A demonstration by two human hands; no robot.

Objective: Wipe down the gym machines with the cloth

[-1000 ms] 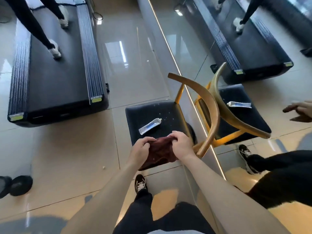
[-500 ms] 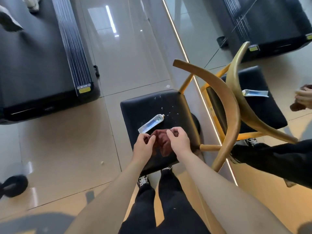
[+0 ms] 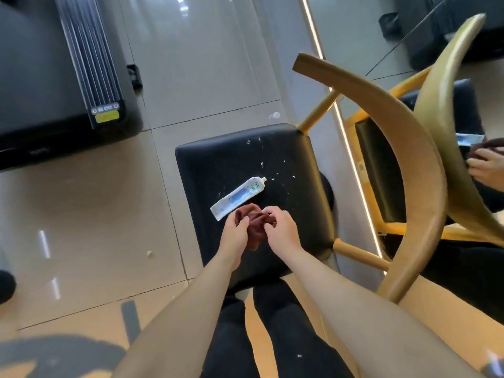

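A small dark red cloth (image 3: 255, 223) is bunched between my two hands over the black seat of a chair (image 3: 218, 165). My left hand (image 3: 235, 236) grips its left side and my right hand (image 3: 281, 230) pinches its right side. A white and blue tube (image 3: 238, 197) lies flat on the seat just beyond the cloth, its nozzle pointing right. White specks dot the seat around the tube. A black treadmill (image 3: 54, 72), one of the gym machines, stands on the floor at the upper left.
The chair's curved wooden backrest (image 3: 403, 148) arcs along the right, against a wall mirror (image 3: 354, 36) that reflects the chair and my hands. Glossy beige floor tiles (image 3: 90, 208) surround the chair. My black-trousered legs (image 3: 272, 331) stand in front of the seat.
My view has moved closer and lower over the chair seat. Both hands have gathered the cloth into a tighter bunch, nearer the tube.
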